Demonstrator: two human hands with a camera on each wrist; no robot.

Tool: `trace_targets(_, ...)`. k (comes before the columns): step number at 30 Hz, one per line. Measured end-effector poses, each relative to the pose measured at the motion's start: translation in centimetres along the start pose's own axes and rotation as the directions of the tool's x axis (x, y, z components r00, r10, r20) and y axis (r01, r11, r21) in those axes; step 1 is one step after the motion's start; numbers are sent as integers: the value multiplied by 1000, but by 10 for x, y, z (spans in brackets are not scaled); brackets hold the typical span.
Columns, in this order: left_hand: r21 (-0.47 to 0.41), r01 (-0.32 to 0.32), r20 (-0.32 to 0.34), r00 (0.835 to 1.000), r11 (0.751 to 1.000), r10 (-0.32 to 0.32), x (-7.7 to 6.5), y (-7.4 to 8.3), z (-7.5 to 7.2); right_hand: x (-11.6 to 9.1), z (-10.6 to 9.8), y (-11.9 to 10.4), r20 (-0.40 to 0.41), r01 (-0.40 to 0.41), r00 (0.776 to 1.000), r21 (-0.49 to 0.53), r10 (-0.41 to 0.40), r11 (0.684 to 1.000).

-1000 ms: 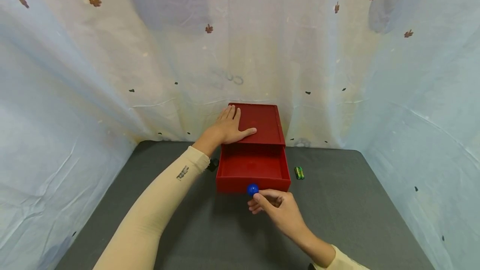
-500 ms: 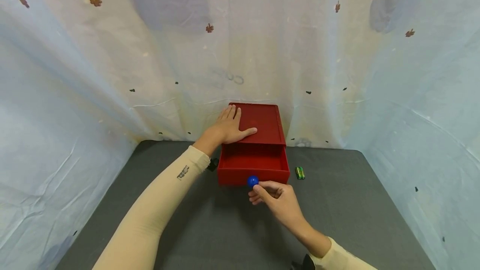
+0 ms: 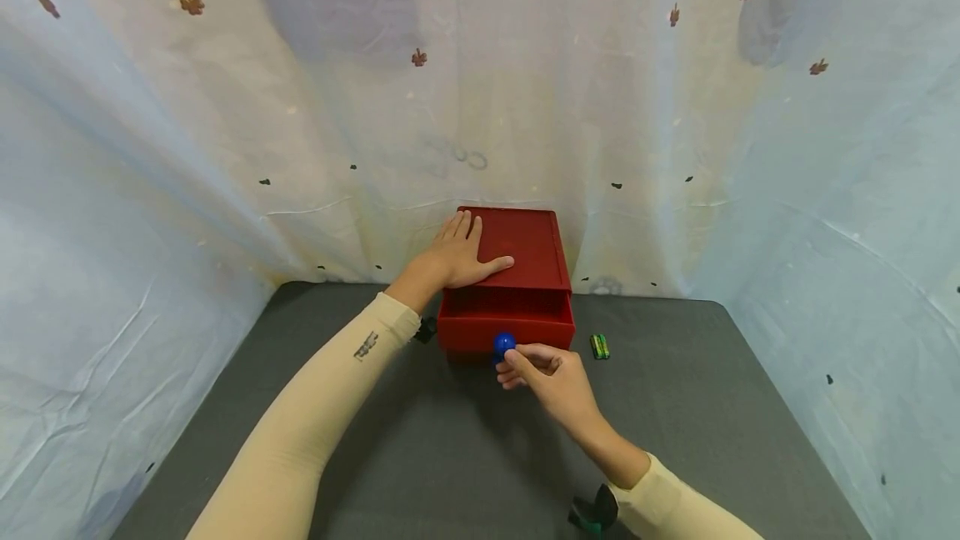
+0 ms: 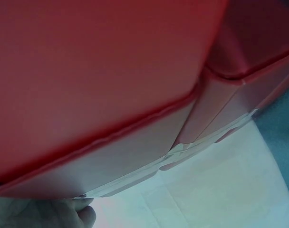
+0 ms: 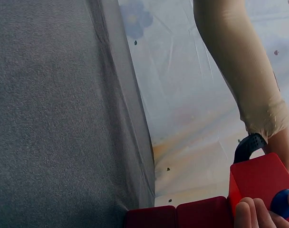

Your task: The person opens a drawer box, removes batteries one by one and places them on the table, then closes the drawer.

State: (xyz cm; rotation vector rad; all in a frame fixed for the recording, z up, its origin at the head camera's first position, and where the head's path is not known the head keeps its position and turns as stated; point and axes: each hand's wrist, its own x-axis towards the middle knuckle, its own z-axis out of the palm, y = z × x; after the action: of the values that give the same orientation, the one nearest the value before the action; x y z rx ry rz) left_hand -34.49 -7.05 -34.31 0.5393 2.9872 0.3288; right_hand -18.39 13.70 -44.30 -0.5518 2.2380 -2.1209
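On the table stands a red box (image 3: pixel 525 244) with a drawer (image 3: pixel 468 333) pulled partly out towards me. My left hand (image 3: pixel 452 260) rests flat on the box's top with its fingers spread. In the left wrist view a few fingertips (image 4: pixel 80 214) show at the box's edge. A round blue knob (image 3: pixel 504 344) sits on the drawer's front. Thumb and index finger of my right hand (image 3: pixel 553 380) pinch this knob, its other fingers curled below. The right wrist view catches the knob (image 5: pixel 281 204) and fingers at its lower right corner.
Two green batteries (image 3: pixel 599 347) lie side by side on the dark grey table (image 3: pixel 675 415), right of the box. Pale patterned sheets (image 3: pixel 510 107) hang behind and at both sides. A black strap (image 5: pixel 248 147) sits at my left wrist.
My right hand has moved away from me with the knob, and the drawer has slid further into the box. The left hand has stayed in place on top.
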Motion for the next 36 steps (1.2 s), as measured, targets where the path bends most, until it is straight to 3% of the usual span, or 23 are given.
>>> trace_targets(19, -5, 26, 47, 999, 1000, -26, 7, -2, 1, 29, -2, 5, -40, -28, 999, 46, 30, 999)
trace_targets(36, 7, 42, 66, 997, 999, -42, 20, -8, 8, 45, -4, 9, -83, -54, 995, 21, 55, 998)
